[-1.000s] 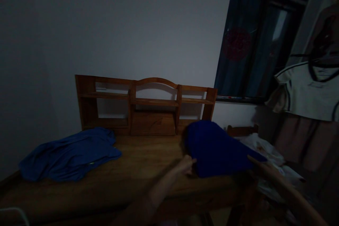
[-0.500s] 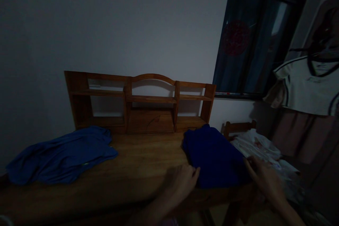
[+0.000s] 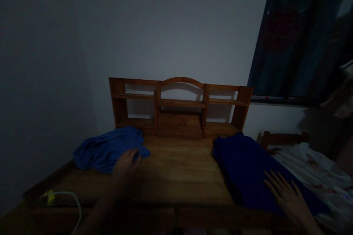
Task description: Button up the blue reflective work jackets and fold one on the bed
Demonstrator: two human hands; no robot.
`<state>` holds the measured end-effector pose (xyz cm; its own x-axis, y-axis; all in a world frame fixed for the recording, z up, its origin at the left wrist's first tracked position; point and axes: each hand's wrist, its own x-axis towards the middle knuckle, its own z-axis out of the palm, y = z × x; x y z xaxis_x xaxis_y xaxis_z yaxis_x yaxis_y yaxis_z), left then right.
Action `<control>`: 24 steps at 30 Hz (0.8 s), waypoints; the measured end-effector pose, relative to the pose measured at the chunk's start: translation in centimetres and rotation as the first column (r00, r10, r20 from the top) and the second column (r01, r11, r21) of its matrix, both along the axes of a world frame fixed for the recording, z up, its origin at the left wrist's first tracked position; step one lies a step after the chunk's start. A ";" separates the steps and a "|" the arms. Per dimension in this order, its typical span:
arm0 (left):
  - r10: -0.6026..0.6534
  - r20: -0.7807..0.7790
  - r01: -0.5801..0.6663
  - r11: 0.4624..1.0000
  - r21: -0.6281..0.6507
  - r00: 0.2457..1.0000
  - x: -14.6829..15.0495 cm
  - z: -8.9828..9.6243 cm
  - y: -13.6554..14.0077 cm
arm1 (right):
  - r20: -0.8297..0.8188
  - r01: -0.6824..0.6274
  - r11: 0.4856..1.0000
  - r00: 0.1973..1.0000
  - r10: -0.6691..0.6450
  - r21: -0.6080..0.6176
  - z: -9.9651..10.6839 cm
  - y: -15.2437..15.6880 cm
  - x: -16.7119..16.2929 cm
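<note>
A dark blue folded garment lies on the right side of the wooden desk, its near right part reaching past the desk's edge. My right hand rests flat on it with the fingers spread. On the left of the desk is a crumpled lighter blue garment. My left hand, somewhat blurred, is in front of that garment's right part. Its fingers are curved, with a gap between thumb and fingers and nothing visible between them. Whether it touches the cloth I cannot tell.
A low wooden shelf unit stands along the back of the desk against the wall. A white cable with a yellow piece lies at the front left. To the right, a chair bears white plastic bags, below a dark window.
The view has turned left. My left hand has let go of the dark blue garment and moved left to the lighter one. My right hand has opened and lies flat on the dark blue garment.
</note>
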<state>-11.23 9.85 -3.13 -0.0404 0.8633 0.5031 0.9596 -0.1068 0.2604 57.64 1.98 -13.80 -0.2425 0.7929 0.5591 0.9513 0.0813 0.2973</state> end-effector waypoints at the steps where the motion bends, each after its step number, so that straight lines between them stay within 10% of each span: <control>1: 0.065 -0.057 -0.062 0.997 0.041 0.996 -2.9 -0.1 1.1 | -0.013 -0.009 1.000 1.000 0.009 0.016 -0.3 0.1 0.0; 5: 0.223 -0.196 -0.220 0.975 0.037 0.955 -10.1 -2.3 3.1 | -0.075 -0.069 0.995 0.995 0.064 -0.067 -0.8 0.2 -3.7; 9: 0.239 -0.160 -0.243 0.970 -0.003 0.958 -11.1 -4.1 2.5 | -0.207 -0.123 0.978 0.975 0.086 -0.171 0.3 -1.1 -11.9; 13: 0.217 -0.002 -0.217 0.976 -0.002 0.976 -9.7 -3.9 1.5 | -0.378 -0.293 0.929 0.905 0.193 -0.228 4.1 -4.1 -20.3; 17: 0.057 0.264 -0.107 0.978 0.179 0.963 -6.8 -2.8 0.8 | -0.542 -0.564 0.739 0.776 0.321 -0.369 8.4 -6.6 -27.6; 21: -0.122 0.604 -0.042 0.967 0.250 0.788 -1.8 -0.9 -1.3 | -0.597 -0.652 0.631 0.723 0.349 -0.421 10.7 -6.6 -34.3; 24: -0.269 0.757 0.143 0.963 0.229 0.595 1.7 -0.6 -3.8 | -0.653 -0.643 0.690 0.685 0.324 -0.332 11.3 -5.2 -38.5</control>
<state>-9.57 6.07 -3.74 -0.2982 0.8277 0.4753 0.3503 -0.3683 0.8612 19.16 -3.17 -2.48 -0.4845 0.8303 0.2755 0.7009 0.5569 -0.4457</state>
